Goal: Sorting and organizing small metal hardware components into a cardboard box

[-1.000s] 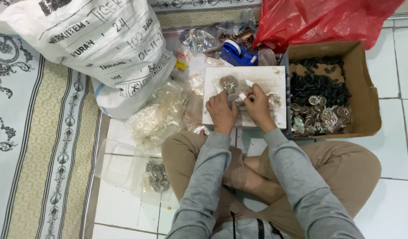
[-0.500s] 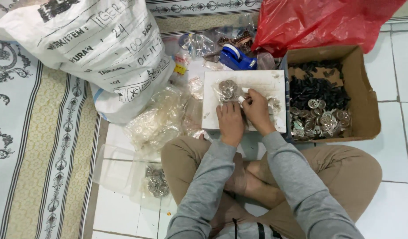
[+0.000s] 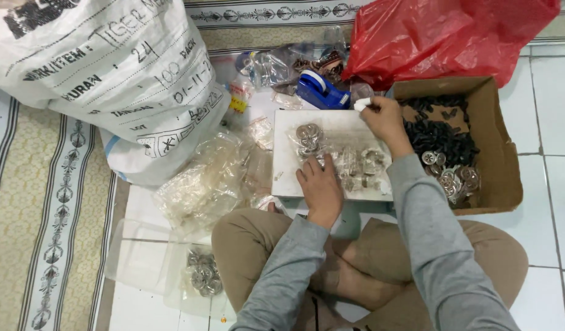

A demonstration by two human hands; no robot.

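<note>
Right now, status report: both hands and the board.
Left hand flat on white board, touching bagged metal parts. Right hand pinching small white piece near tape dispenser. Nothing blocking.

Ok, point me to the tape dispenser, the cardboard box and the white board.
Tape dispenser (image 3: pixel 322 93), head view, on its blue body.
Cardboard box (image 3: pixel 500 153), head view, on its right wall.
White board (image 3: pixel 285 156), head view, on its bare left part.

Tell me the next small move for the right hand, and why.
Probably bring the right hand back to the small clear bag of metal rings: it pinches a small white piece at the white board's far edge, while the left hand steadies the bag.
</note>
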